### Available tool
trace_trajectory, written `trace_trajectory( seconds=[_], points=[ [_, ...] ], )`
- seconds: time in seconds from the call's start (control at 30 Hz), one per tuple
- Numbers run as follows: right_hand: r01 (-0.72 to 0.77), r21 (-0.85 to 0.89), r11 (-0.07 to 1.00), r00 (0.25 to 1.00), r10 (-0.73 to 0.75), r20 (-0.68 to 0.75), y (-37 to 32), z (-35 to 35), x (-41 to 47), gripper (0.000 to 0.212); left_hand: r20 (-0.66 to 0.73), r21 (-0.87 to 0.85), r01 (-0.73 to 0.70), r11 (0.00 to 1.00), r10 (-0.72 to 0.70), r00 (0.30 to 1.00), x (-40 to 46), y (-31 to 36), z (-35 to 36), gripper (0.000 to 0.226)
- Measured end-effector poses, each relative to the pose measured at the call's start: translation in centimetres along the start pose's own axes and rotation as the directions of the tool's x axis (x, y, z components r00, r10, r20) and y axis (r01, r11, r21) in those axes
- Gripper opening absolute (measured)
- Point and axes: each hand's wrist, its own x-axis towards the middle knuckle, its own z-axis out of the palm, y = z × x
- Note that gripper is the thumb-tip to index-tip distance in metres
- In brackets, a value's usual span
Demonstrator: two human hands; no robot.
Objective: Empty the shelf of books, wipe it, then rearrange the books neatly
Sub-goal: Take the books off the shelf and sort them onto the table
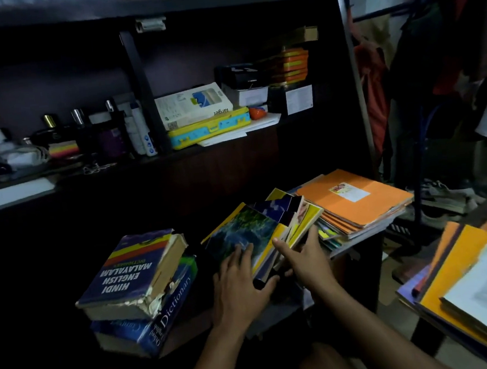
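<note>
A leaning bundle of thin books is held between both hands on the lower shelf. The left hand is laid on the front cover with the landscape picture, its fingers spread and nearly straight, while the thumb is wrapped under the lower edge of the bundle. The right hand is pressed against the right side of the bundle, the forefinger stretched over the top edges; its other fingers are hidden, so how far they close cannot be told. The books are probably kept between the two palms so that the edges are made even before they are stood or laid neatly.

Just beside the bundle, on the right, a flat pile of orange notebooks is seen. On the left, the Hindi-English-Malayalam dictionary is laid on a blue Oxford dictionary, the heavy volumes being stacked flat, apparently for stability. More books wait at the right, off the shelf.
</note>
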Motion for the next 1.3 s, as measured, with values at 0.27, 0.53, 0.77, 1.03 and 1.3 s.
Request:
trace_trajectory(
  seconds=[0.27, 0.53, 0.77, 1.03, 1.3],
  points=[
    [0.099, 0.162, 0.982, 0.982, -0.123, 0.144, -0.6, -0.5, 0.3, 0.111, -0.040, -0.242, -0.116, 0.963, 0.110, 0.993, -0.1, -1.5, -0.1, 0.082],
    [0.123, 0.245, 0.962, 0.967, -0.171, 0.188, 2.5, -2.2, -1.4, 0.123, 0.057, -0.502, -0.164, 0.849, 0.222, 0.973, -0.9, -1.9, -2.3, 0.070],
    [0.119, 0.279, 0.953, 0.984, -0.151, 0.097, 1.4, -1.6, -2.2, 0.099, 0.077, -0.707, -0.050, 0.705, 0.147, 0.986, -1.2, -2.1, -3.2, 0.045],
    [-0.023, 0.309, 0.951, 0.999, 0.009, 0.046, 1.4, -0.9, -1.8, 0.035, 0.006, -0.887, 0.076, 0.456, -0.153, 0.988, -1.7, -1.2, -3.2, 0.034],
    [0.050, 0.328, 0.943, 0.971, 0.031, -0.238, 0.1, -1.5, -2.5, 0.019, -0.057, -0.646, 0.220, 0.731, -0.334, 0.941, -0.2, -1.5, -2.2, 0.043]
  ],
)
